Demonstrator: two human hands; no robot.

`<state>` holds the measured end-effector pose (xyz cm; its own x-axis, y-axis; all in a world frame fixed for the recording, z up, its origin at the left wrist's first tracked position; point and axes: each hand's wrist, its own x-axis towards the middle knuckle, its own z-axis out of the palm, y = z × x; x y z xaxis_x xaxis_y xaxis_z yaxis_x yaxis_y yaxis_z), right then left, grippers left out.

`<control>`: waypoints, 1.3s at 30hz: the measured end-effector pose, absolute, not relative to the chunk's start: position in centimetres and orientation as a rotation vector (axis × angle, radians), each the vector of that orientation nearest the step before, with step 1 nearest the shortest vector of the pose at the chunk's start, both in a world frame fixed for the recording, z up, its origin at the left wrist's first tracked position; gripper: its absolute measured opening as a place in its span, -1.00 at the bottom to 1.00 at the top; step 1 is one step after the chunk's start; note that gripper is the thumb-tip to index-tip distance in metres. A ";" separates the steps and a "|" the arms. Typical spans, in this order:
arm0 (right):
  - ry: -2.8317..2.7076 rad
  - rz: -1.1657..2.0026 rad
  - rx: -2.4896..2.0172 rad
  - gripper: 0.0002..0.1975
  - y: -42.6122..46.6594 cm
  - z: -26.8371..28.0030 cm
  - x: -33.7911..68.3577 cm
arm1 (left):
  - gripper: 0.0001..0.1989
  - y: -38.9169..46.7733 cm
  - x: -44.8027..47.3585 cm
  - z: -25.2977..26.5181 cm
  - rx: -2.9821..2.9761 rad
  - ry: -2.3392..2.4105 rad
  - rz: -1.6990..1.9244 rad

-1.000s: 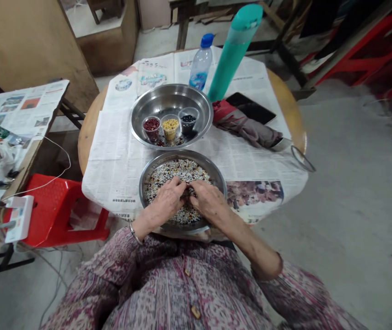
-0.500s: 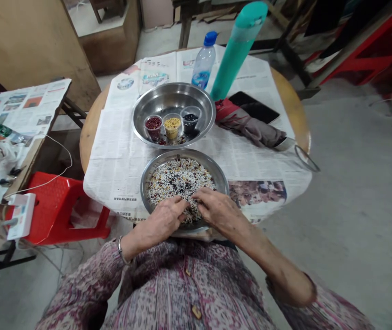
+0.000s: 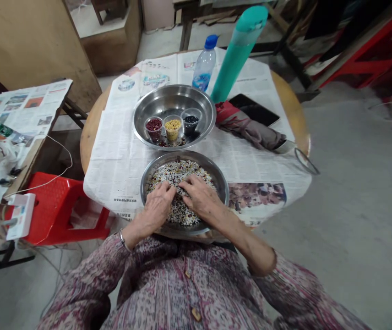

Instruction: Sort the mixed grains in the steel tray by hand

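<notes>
A steel basin (image 3: 220, 183) at the table's near edge holds a mix of white grains (image 3: 184, 217) with dark, red and yellow bits. My left hand (image 3: 159, 201) is over its left part, fingers curled down and closed at the grains; whatever they pinch is hidden. Just to its right, my right hand (image 3: 201, 197) reaches in with bent fingers, thumb and forefinger apart, open among the grains. Behind stands a wider steel basin (image 3: 141, 117) with three clear cups: red beans (image 3: 154, 125), yellow beans or kernels (image 3: 172, 126) and black beans (image 3: 191, 120).
Newspaper (image 3: 113, 151) covers the round table. At the back stand a water bottle (image 3: 204, 64) and a tall teal bottle (image 3: 237, 55). A folded umbrella (image 3: 247, 127) and a dark tablet or phone (image 3: 254, 109) lie right. A red stool (image 3: 55, 206) is left.
Both hands have moved up and left, further into the near basin. The dark patch that showed in the middle of the grains is no longer visible.
</notes>
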<state>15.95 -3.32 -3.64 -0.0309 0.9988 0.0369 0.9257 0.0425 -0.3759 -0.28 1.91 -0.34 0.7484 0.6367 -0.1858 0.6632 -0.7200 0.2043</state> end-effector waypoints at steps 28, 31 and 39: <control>-1.471 -0.018 -1.696 -0.74 -6.3 -4.7 17.7 | -0.79 4.2 4.3 -3.0 2.971 0.194 0.082; -1.421 -0.036 -1.681 -0.75 -6.2 -4.9 17.6 | -0.73 6.3 5.2 -2.8 2.993 0.370 0.134; -1.660 0.176 -1.907 -0.73 -7.6 -3.7 18.0 | -0.69 6.5 0.7 -1.1 2.802 0.858 0.065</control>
